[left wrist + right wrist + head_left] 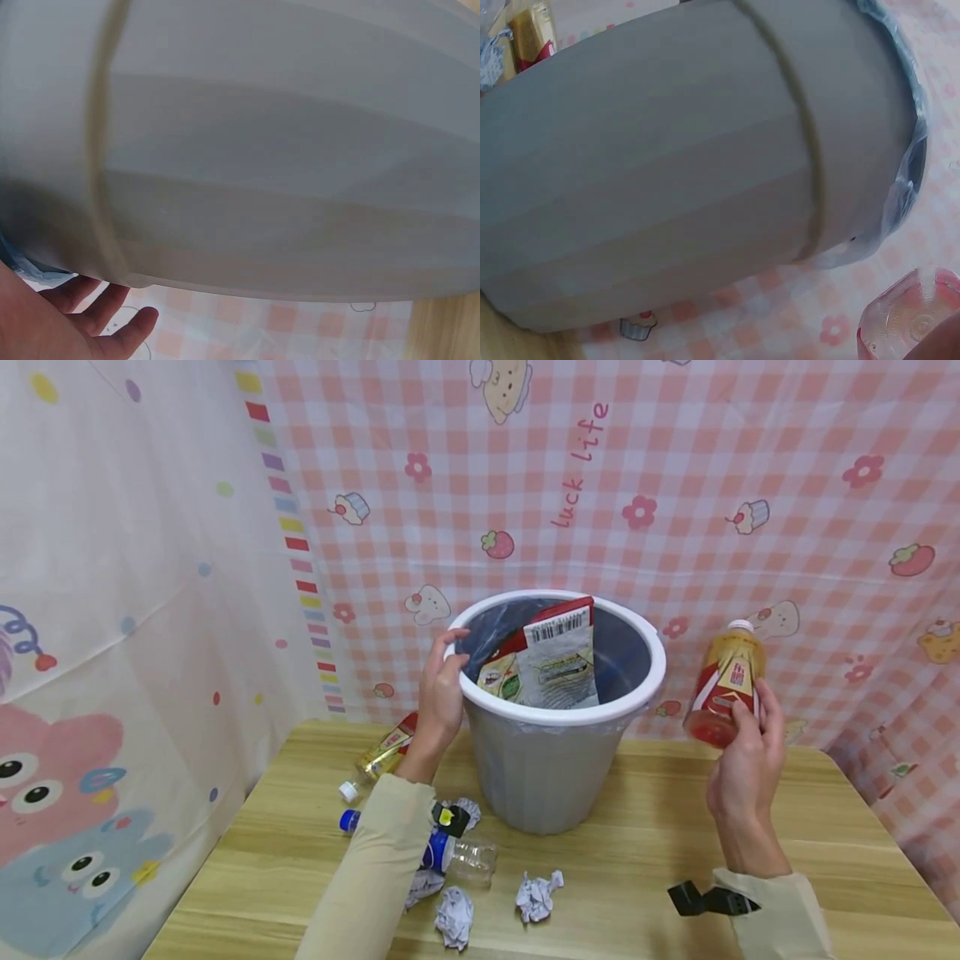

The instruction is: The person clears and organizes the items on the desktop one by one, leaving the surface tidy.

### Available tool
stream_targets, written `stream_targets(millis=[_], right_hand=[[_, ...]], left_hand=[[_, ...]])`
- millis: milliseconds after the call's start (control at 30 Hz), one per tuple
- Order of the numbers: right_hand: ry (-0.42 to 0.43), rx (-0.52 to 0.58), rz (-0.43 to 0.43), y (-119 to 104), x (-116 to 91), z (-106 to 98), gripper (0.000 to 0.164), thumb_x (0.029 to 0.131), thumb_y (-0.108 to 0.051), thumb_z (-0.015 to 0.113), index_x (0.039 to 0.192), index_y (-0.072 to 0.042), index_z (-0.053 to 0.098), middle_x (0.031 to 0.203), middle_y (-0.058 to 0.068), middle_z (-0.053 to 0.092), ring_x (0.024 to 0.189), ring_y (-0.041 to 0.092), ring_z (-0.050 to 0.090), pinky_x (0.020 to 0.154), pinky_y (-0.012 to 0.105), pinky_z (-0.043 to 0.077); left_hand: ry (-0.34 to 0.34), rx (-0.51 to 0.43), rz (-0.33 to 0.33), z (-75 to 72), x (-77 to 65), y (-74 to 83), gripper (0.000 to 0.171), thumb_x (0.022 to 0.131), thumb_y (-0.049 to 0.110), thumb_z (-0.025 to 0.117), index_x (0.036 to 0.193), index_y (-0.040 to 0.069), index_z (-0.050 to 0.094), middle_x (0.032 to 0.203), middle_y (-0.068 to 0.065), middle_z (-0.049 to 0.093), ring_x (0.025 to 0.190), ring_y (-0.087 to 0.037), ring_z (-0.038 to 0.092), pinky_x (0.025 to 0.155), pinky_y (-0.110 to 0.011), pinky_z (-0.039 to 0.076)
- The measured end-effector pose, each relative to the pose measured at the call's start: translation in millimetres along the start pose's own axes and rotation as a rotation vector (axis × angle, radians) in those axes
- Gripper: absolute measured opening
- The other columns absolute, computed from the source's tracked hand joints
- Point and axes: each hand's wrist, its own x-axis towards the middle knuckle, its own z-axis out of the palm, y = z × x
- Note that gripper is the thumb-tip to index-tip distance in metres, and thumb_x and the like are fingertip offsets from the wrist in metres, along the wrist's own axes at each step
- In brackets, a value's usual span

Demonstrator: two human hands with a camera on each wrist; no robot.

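Note:
My left hand grips the left side of the white rim of a grey trash can, fingertips over the edge. In the left wrist view its fingers lie by the can's upper end. To the right of the can, raised above the table, my right hand holds a plastic drink bottle with a red and yellow label and a white cap, tilted slightly. The right wrist view shows the bottle's clear base. Inside the lined can stands a red and white food packet with a barcode.
Left of the can, on the wooden table, lie another red-labelled bottle and a clear bottle with a blue label, partly behind the left forearm. Several crumpled paper balls are scattered in front. A checked curtain hangs behind.

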Motion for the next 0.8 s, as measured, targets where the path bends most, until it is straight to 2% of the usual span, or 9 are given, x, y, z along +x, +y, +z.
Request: stream_targets(millis=[300, 633, 800], right_hand=[[-0.070, 0.064, -0.033, -12.9, -5.3, 10.0, 0.043, 0.103, -0.010, 0.045, 0.145, -0.012, 0.041, 0.149, 0.007, 0.036, 0.130, 0.023, 0.040, 0.093, 0.022, 0.049], [-0.119, 0.250, -0.036, -25.2, -10.9, 22.5, 0.040, 0.102, -0.006, 0.046, 0.142, -0.008, 0.044, 0.143, 0.012, 0.037, 0.120, 0.024, 0.048, 0.083, 0.024, 0.053], [-0.166, 0.255, -0.019, -31.3, -17.6, 24.3, 0.043, 0.102, -0.009, 0.049, 0.144, -0.009, 0.042, 0.144, 0.012, 0.036, 0.116, 0.023, 0.054, 0.082, 0.024, 0.053]], left_hand=[[-0.005, -0.001, -0.007, 0.4, 0.1, -0.3, 0.041, 0.098, 0.018, 0.035, 0.135, 0.012, 0.052, 0.149, -0.005, 0.044, 0.134, -0.023, 0.043, 0.114, -0.046, 0.031], [0.005, 0.001, -0.003, 0.3, -0.6, 0.6, 0.042, 0.097, 0.019, 0.035, 0.134, 0.011, 0.052, 0.149, -0.006, 0.045, 0.134, -0.022, 0.043, 0.114, -0.046, 0.030], [-0.004, -0.005, -0.008, 0.1, -0.5, 0.8, 0.041, 0.099, 0.017, 0.035, 0.136, 0.009, 0.051, 0.150, -0.005, 0.043, 0.134, -0.025, 0.043, 0.114, -0.047, 0.031]])
